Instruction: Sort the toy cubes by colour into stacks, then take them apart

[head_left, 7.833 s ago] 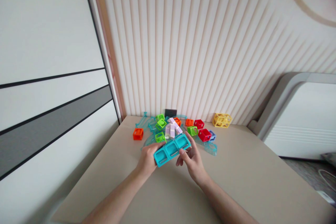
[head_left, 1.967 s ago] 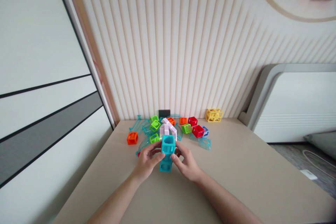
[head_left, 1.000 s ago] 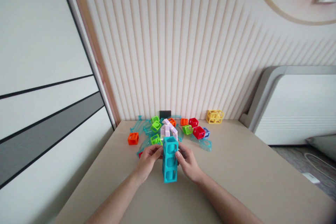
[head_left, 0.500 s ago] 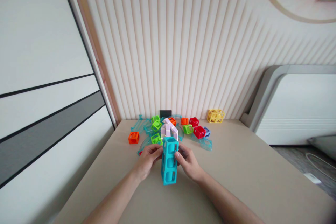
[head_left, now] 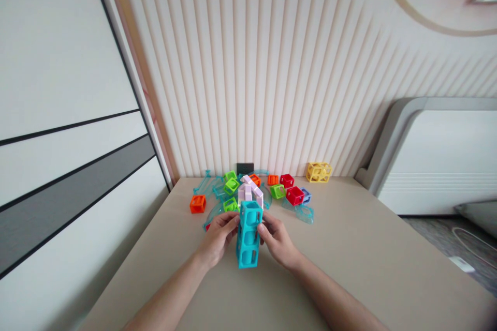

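Observation:
Between my hands stands a tall column of stacked blue cube blocks (head_left: 248, 238), with rounded openings in its faces, tilted slightly. My left hand (head_left: 217, 235) grips its left side near the top, fingers partly behind it. On the right side, my right hand (head_left: 278, 238) pinches the column, its thumb on the front edge and the other fingers behind. Just past the column are pale lilac blocks (head_left: 248, 191), partly covered by it. A green cube block (head_left: 230, 205) lies close beyond my left hand.
Scattered toward the wall are orange (head_left: 198, 204), red (head_left: 295, 195) and green cube blocks (head_left: 277, 191), and clear blue plastic pieces (head_left: 305, 213). A joined yellow block (head_left: 319, 171) sits at the back right, a black box (head_left: 245, 168) against the ribbed wall (head_left: 248, 62).
The blue column has shifted slightly left and up, its lower end swinging a little. Both hands keep their hold, and the blocks behind stay where they were.

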Motion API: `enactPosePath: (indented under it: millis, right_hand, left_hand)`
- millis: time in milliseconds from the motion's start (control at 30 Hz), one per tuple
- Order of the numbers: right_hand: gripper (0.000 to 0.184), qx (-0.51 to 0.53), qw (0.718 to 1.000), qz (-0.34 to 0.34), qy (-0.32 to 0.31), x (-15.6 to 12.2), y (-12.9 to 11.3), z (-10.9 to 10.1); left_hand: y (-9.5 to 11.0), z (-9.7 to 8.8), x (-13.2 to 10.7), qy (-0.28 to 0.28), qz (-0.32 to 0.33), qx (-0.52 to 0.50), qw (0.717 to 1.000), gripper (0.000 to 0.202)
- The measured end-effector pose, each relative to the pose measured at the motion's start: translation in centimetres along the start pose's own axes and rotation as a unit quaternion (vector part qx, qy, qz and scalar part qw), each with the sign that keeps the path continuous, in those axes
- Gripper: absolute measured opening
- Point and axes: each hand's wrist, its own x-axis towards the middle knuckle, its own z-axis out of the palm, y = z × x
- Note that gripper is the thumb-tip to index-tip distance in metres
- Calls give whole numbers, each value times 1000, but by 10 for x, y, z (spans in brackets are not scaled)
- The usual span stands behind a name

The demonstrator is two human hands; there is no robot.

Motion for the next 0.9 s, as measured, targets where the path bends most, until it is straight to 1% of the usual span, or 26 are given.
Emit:
enactPosePath:
  millis: [100, 267, 400, 533, 600, 667, 800, 900]
  right_hand:
    - [52, -3, 1000, -1, 2, 0, 0, 0]
    - [55, -12, 1000, -2, -6, 0, 5, -3]
    - [59, -12, 1000, -4, 0, 0, 8, -4]
    - [57, 2, 1000, -2, 18, 0, 5, -2]
    - [58, 9, 1000, 5, 28, 0, 2, -1]
    - [58, 14, 999, 15, 41, 1, 0, 0]
    - [55, 8, 997, 12, 81, 1, -2, -1]
    - [52, -23, 996, -9, 84, 1, -3, -2]
  left_hand:
    - [0, -1, 0, -24, -9, 1, 1000, 35]
    - [-2, -4, 2, -43, -12, 0, 999, 31]
    - [-5, -4, 2, -30, -9, 6, 999, 33]
    - [-7, -1, 1, -10, 7, -3, 1000, 33]
    - [-6, 0, 0, -25, 18, -1, 1000, 32]
    - [-4, 2, -1, -52, 32, 7, 998, 34]
    - [-1, 5, -6, -95, 72, 38, 992, 50]
    - [0, 6, -7, -82, 71, 66, 992, 52]
